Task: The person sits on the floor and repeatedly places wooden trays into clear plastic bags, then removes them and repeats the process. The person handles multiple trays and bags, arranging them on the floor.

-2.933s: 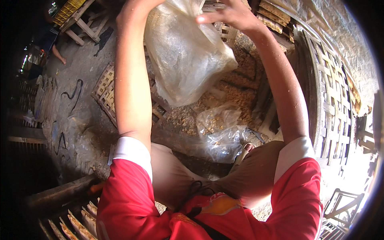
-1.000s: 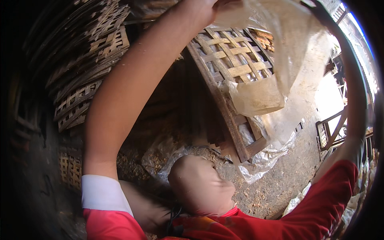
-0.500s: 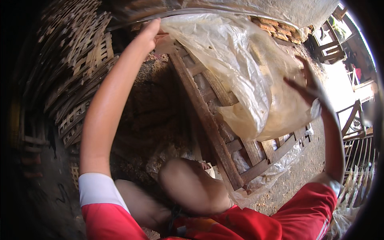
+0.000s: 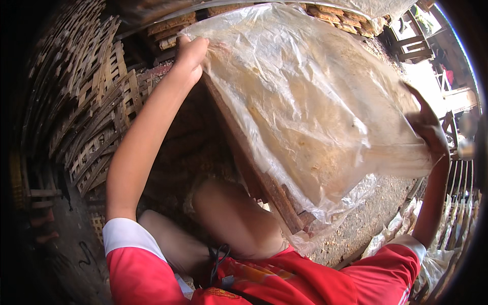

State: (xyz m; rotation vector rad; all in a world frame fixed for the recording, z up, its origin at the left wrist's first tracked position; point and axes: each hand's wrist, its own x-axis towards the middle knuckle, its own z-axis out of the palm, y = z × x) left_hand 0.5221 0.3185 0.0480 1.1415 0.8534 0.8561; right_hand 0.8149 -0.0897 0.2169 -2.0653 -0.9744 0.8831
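Observation:
A clear, wrinkled plastic sheet (image 4: 300,101) lies spread over a wooden slatted frame (image 4: 277,195), hiding most of its slats. At the frame's far left corner my left hand (image 4: 192,58) is closed round the sheet's edge. On the right, my right hand (image 4: 428,127) holds the sheet's side edge, its forefinger stretched out and the plastic pulled taut toward its wrist. The grip itself is partly hidden there. Along the near left side, the frame's brown wooden rail stays bare. More crumpled plastic (image 4: 325,221) shows under the near corner.
Stacks of woven slatted racks (image 4: 104,86) lean at the left. Behind the frame lie layered blocks (image 4: 338,20) under another plastic cover (image 4: 356,6). Crumbs litter the ground (image 4: 351,231). A slatted rack with plastic (image 4: 442,229) stands at the right. My bent knees (image 4: 234,216) are close to the frame.
The sheet has been drawn out flat over the frame, covering slats that were bare. My right hand has moved outward and down to the right; my left hand has closed on the sheet's edge.

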